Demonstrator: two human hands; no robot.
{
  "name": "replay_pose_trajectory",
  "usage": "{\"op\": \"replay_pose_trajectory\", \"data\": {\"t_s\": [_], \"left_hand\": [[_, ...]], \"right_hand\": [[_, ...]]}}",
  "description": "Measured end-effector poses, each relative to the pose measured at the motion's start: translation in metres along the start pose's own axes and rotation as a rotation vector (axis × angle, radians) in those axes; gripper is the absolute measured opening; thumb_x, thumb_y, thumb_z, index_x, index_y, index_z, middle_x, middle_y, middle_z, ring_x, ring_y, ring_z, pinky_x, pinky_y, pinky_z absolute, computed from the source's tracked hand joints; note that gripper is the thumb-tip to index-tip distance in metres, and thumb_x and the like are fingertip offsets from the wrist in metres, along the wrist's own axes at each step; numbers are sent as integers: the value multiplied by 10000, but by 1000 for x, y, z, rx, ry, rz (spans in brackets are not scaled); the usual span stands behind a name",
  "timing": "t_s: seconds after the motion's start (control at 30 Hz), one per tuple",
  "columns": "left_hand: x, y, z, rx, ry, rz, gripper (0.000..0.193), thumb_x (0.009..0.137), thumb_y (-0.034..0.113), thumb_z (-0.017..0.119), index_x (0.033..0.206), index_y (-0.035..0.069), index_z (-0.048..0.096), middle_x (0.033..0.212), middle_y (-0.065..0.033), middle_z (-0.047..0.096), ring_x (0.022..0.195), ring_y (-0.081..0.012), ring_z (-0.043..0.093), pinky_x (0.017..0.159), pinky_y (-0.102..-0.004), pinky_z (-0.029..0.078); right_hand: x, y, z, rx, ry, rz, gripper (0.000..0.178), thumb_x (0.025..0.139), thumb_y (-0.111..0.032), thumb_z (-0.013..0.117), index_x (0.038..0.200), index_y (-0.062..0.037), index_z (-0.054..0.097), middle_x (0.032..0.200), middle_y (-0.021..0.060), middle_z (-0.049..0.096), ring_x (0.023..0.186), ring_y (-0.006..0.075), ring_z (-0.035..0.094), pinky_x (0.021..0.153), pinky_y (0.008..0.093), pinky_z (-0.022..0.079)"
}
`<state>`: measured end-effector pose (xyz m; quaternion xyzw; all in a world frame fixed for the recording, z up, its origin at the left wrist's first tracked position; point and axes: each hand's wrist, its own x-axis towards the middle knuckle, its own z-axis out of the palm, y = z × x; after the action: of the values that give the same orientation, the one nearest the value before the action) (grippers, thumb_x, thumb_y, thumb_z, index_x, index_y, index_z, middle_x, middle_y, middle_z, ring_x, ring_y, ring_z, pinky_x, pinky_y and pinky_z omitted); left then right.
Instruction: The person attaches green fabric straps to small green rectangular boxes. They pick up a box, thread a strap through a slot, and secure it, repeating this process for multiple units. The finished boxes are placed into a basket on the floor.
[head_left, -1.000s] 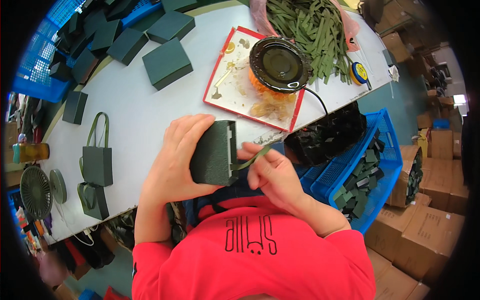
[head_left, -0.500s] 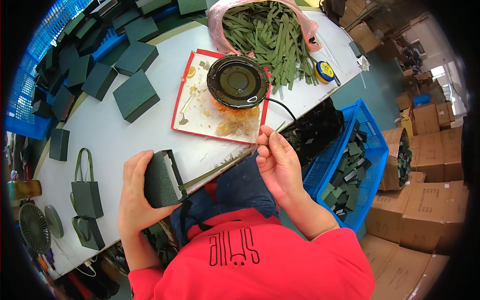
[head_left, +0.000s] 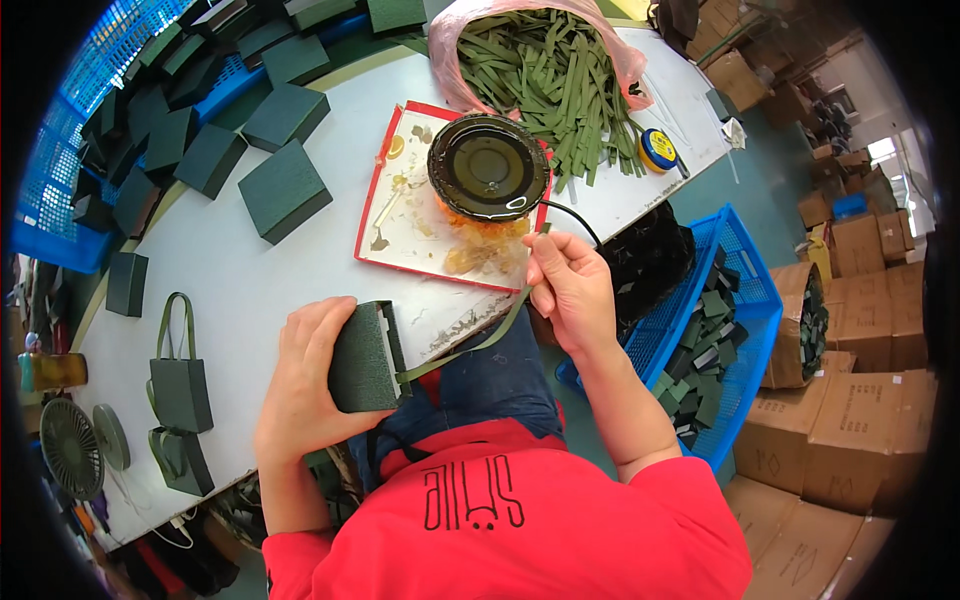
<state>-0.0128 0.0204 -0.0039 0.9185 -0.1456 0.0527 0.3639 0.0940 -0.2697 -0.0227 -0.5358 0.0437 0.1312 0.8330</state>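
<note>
A dark green box (head_left: 362, 358) is gripped from its left side by my left hand (head_left: 300, 390), fingers over the far side and thumb along the near one. From the box's right side runs a green ribbon (head_left: 492, 337), sagging in a curve over the table's near edge. My right hand (head_left: 580, 300) pinches the ribbon near its free end, thumb against finger. Just beyond that hand stands a round black pot (head_left: 488, 165) of dark liquid, on a red-rimmed white tray (head_left: 410, 225) smeared with amber residue.
Several green boxes (head_left: 285, 190) lie at the far left near a blue crate (head_left: 60, 235). Two ribbon-handled boxes (head_left: 180, 395) stand at left beside a small fan (head_left: 72, 448). A pink bag (head_left: 445, 50) spills green ribbons. Right of me, a blue basket (head_left: 755, 330) holds small green pieces.
My left hand has brought the box to the right, closer to my right hand. The ribbon, nearly straight before, now bows in a slack curve. My right fingers' pinch has turned toward the pot.
</note>
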Motion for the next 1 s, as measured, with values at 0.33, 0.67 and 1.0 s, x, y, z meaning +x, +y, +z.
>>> {"op": "replay_pose_trajectory", "data": {"t_s": [0.33,0.67,1.0], "left_hand": [[9,12,2,-33,11,54,920,558,207,902,1361,16,496,1333,-163,541,1223,-390,505,1042,-484,412],[7,11,3,-18,1,63,976,521,185,903,1384,9,482,1339,-184,529,1229,-395,505,1044,-480,423],[6,9,2,-13,0,58,996,506,150,898,1393,-3,473,1337,-198,526,1222,-399,508,1047,-472,427]], "right_hand": [[17,-11,8,-250,-23,28,231,1014,-220,634,1004,9,668,677,-18,568,459,22,387,419,195,296],[26,-7,7,-215,22,53,251,989,-239,673,930,6,662,636,-25,543,439,23,364,392,197,260],[16,-13,2,-127,10,133,207,974,-208,672,937,-5,665,662,-22,556,460,24,374,413,189,266]]}}
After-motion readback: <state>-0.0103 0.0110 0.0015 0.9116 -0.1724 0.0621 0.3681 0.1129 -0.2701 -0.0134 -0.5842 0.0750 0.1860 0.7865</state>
